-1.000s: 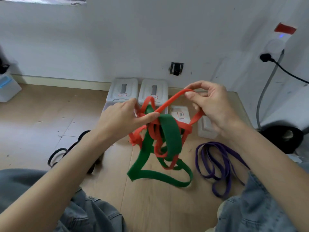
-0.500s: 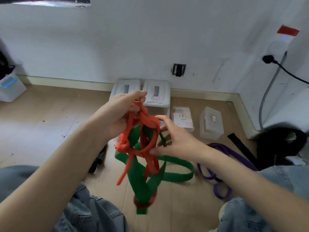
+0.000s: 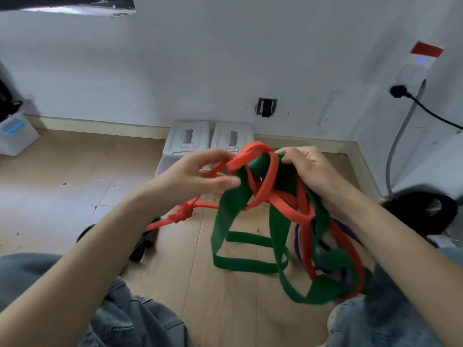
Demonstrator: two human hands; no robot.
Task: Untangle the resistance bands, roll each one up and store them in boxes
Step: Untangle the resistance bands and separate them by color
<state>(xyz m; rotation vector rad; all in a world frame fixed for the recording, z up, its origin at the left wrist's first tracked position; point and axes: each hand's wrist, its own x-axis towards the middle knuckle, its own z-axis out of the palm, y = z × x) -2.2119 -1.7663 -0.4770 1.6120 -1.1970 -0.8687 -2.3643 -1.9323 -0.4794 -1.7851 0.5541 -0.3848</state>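
Red band (image 3: 271,171) and green band (image 3: 226,221) hung knotted together between both hands, above the floor (image 3: 75,186). Left hand (image 3: 198,176) had fingers loosely extended against a red strand; right hand (image 3: 307,169) clutched the bundle's top, fingers curled round green and red. Purple band (image 3: 298,249) lay below the right hand. Two lidded boxes (image 3: 188,139) sat beyond the hands. Material looked soft, light, stretchy, likely grippy; best taken at the red knot (image 3: 184,214) under the left hand.
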